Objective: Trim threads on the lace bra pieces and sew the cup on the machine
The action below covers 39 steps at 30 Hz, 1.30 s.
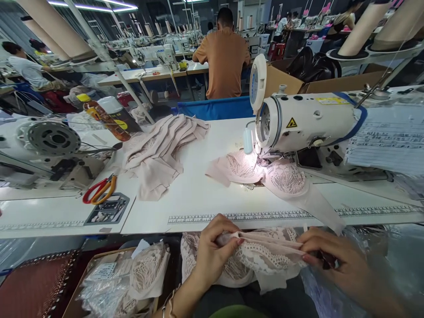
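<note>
Left hand (212,251) and right hand (334,260) each pinch closed on the lace piece (265,258). The cardboard box (99,287) below the worktop (198,194) contains bagged lace parts (145,269).

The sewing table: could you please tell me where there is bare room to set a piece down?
Bare table lies between the fabric pile and the lace piece under the sewing machine. It is crowded around the scissors.

Garment factory, sewing floor. Industrial sewing machine (308,121) w/ work lamp sits on a white worktop (198,194) that has a ruler strip printed along its near edge. More machines (162,55) on rows of worktops behind, people seated at them. Thread cones (362,28) at top right, fabric pile (159,150) mid-worktop, scissors (99,189) at left.
</note>
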Tool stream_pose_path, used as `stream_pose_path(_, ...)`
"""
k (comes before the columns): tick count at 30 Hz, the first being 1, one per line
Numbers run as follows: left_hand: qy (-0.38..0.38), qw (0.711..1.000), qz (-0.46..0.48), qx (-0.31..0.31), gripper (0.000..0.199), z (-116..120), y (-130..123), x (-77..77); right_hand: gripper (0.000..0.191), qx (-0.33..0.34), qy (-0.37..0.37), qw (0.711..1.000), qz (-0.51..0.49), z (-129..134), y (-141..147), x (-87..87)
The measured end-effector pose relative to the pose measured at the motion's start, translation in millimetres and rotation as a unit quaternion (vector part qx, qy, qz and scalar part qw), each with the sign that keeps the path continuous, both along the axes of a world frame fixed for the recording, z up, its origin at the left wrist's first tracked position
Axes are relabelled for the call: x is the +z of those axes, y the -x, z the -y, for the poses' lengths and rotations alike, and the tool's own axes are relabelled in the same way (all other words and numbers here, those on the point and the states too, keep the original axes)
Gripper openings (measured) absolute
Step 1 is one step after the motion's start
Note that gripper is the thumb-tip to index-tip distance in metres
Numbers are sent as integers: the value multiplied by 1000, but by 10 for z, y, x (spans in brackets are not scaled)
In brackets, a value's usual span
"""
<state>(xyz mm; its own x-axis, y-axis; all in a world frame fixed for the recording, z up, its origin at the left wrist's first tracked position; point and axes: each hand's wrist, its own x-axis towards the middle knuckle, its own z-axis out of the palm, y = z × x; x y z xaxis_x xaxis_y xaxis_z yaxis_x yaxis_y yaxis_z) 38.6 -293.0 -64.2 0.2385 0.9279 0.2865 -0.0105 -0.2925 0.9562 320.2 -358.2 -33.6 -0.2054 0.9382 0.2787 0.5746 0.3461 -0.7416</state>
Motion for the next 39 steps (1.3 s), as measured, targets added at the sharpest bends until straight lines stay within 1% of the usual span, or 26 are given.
stream_pose_path(2,-17,999,5,27,9,12,-25,-40,21,-45,-45,998,16,4,40,-16)
stream_pose_path(4,-26,999,9,45,8,21,-45,-69,23,-90,-64,994,15,19,92,-48)
stream_pose_path(7,-31,998,14,60,9,27,-58,-95,23,-150,-51,987,11,39,155,-114)
stream_pose_path(9,-31,997,18,70,10,28,-62,-110,15,-187,-44,981,37,35,175,-147)
stream_pose_path(11,-27,997,21,76,10,32,-68,-131,9,-207,-46,975,73,12,179,-155)
stream_pose_path(12,-24,996,23,77,11,37,-74,-145,10,-204,-49,974,82,-3,177,-148)
stream_pose_path(14,-19,996,31,76,12,51,-87,-178,15,-180,-45,980,68,-37,161,-109)
stream_pose_path(17,-9,997,51,64,15,65,-84,-210,25,-131,20,991,9,-78,82,-13)
stream_pose_path(19,7,998,62,31,17,50,-51,-190,27,-87,70,993,-37,-99,-3,57)
stream_pose_path(20,24,998,64,-3,19,34,-27,-161,28,-58,87,993,-61,-107,-39,90)
stream_pose_path(21,46,996,60,-51,21,14,-4,-120,30,-31,105,991,-82,-114,-61,122)
stream_pose_path(23,79,981,32,-174,27,-22,17,-17,32,14,149,984,-99,-125,-31,181)
stream_pose_path(24,81,969,10,-234,37,-31,5,35,31,26,171,981,-92,-130,26,206)
stream_pose_path(25,72,957,-14,-280,49,-30,-25,81,29,31,187,979,-79,-137,106,227)
stream_pose_path(26,57,951,-33,-303,55,-19,-72,116,25,35,195,978,-62,-147,199,241)
stream_pose_path(27,43,951,-44,-304,51,1,-132,138,21,35,194,979,-45,-156,295,248)
stream_pose_path(29,32,961,-40,-270,26,53,-262,144,17,42,188,981,-25,-170,442,234)
stream_pose_path(30,32,967,-33,-251,22,75,-318,133,16,43,185,982,-20,-170,476,213)
stream_pose_path(31,33,971,-25,-236,24,88,-361,118,14,42,186,982,-19,-163,477,185)
stream_pose_path(33,38,973,-13,-229,25,87,-400,88,10,27,189,981,-26,-132,400,115)
stream_pose_path(35,49,974,-11,-223,25,56,-393,69,17,18,194,980,-38,-96,271,46)
stream_pose_path(39,68,974,-13,-215,26,-14,-351,62,24,50,191,979,-42,-87,107,-14)
